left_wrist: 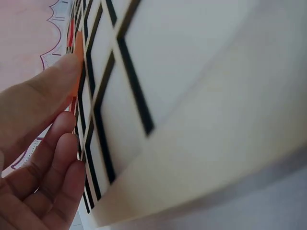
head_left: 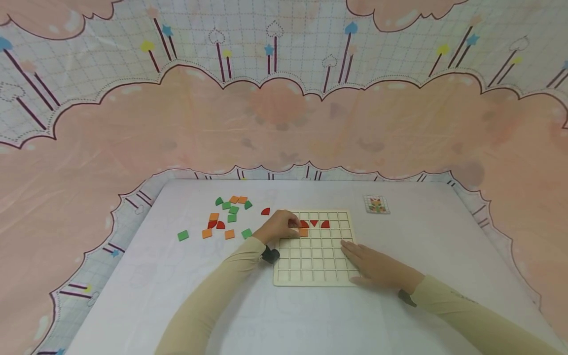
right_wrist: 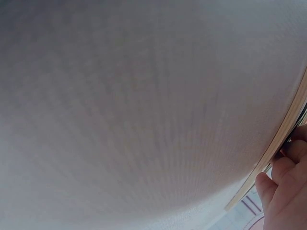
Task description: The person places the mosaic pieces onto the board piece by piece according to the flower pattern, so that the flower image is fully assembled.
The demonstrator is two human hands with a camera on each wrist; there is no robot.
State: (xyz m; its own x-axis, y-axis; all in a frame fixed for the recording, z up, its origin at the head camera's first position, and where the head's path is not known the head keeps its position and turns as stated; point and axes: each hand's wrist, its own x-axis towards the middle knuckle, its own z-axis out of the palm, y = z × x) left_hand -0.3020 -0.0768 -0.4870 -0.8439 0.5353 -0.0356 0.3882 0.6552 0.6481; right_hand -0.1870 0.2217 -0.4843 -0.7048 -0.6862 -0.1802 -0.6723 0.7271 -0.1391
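Note:
A pale wooden grid board [head_left: 310, 282] lies on the white table. My left hand [head_left: 277, 225] reaches over its upper left part, thumb and index finger at an orange square tile [head_left: 303, 232] in the grid. In the left wrist view the thumb lies against that orange tile [left_wrist: 78, 72]; the other fingers are bent, and the index tip is partly hidden. In the row above sit a red quarter-circle [head_left: 304, 224], a red triangle [head_left: 314, 223] and another red quarter-circle [head_left: 325, 224]. My right hand [head_left: 377, 266] rests on the board's right edge, fingers extended; its wrist view shows fingers at the rim [right_wrist: 273, 153].
Left of the board lie several loose tiles: green squares [head_left: 183, 235], orange squares [head_left: 229, 234], green quarter-circles [head_left: 219, 201] and red quarter-circles [head_left: 265, 211]. A small pattern card [head_left: 376, 204] lies at the back right. Patterned cloth [head_left: 284, 123] hangs behind the table.

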